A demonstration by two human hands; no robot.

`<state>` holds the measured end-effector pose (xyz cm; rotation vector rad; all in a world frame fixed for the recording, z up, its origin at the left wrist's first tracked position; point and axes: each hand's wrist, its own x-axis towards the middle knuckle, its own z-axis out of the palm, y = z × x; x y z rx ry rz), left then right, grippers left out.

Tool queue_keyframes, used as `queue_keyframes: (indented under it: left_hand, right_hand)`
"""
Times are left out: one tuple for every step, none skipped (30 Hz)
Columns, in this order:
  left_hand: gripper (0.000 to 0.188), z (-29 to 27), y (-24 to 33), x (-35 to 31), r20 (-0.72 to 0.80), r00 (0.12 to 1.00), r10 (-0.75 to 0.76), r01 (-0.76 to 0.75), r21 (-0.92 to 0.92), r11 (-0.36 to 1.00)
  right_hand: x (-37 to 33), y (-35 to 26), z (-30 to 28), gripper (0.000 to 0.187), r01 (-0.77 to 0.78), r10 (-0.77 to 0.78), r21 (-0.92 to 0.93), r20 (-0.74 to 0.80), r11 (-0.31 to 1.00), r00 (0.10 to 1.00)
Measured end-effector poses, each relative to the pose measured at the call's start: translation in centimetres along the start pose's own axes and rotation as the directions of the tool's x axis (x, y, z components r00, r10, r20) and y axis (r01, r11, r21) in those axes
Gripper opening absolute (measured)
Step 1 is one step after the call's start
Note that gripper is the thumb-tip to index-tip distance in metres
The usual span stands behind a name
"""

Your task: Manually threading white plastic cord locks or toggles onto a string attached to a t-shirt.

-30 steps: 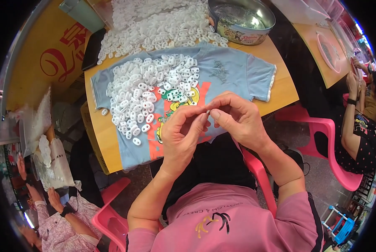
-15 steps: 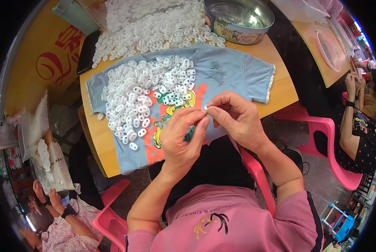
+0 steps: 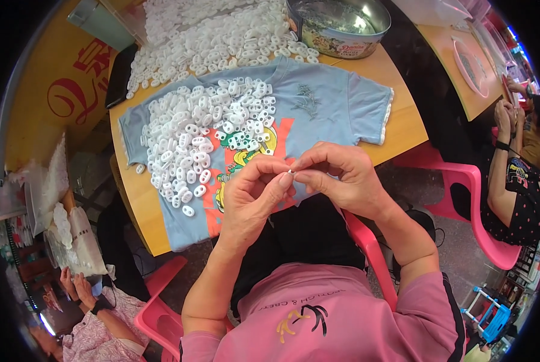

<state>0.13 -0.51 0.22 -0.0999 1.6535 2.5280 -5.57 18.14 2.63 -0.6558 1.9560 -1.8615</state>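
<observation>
In front of my chest, the fingertips of both hands meet around a small white plastic piece (image 3: pixel 291 171), mostly covered by the fingers. My left hand (image 3: pixel 250 196) pinches it from one side, thumb against forefinger. From the other side my right hand (image 3: pixel 345 180) closes on it the same way. Beneath them lies a light blue T-shirt (image 3: pixel 333 96) with a coloured print, spread over the table. A heap of white oval pieces with two holes (image 3: pixel 185 130) covers its left half. Thin grey metal bits, too small to make out, form a little pile (image 3: pixel 306 101) to the right.
More white pieces (image 3: pixel 221 45) cover the table's far side. A round tin (image 3: pixel 342 42) stands at the far right, with a dark flat object (image 3: pixel 120 75) at the left edge. Pink chairs (image 3: pixel 475 205) flank the table; other people work at left (image 3: pixel 101 314) and right (image 3: pixel 505 187).
Both hands have come slightly down toward me and closer together, fingertips still pinching the white piece. The table appears shifted a little left and up.
</observation>
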Motion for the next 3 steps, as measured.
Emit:
queue_keyframes:
  left_hand:
    - [0.014,-0.1,-0.2,0.0,0.021,0.999,0.026,-0.026,0.004,1.000]
    - [0.014,-0.3,-0.4,0.0,0.041,0.998,0.053,-0.053,0.008,0.999]
    - [0.014,-0.3,-0.4,-0.1,0.039,0.998,0.053,-0.053,0.007,0.999]
  right_hand:
    - [0.0,-0.2,-0.3,0.016,-0.025,0.025,-0.012,0.027,1.000,0.999]
    - [0.2,-0.3,-0.9,0.016,-0.027,0.027,-0.012,0.030,1.000,0.999]
    - [0.5,-0.3,-1.7,0.015,0.014,-0.021,-0.165,-0.041,0.986,0.999]
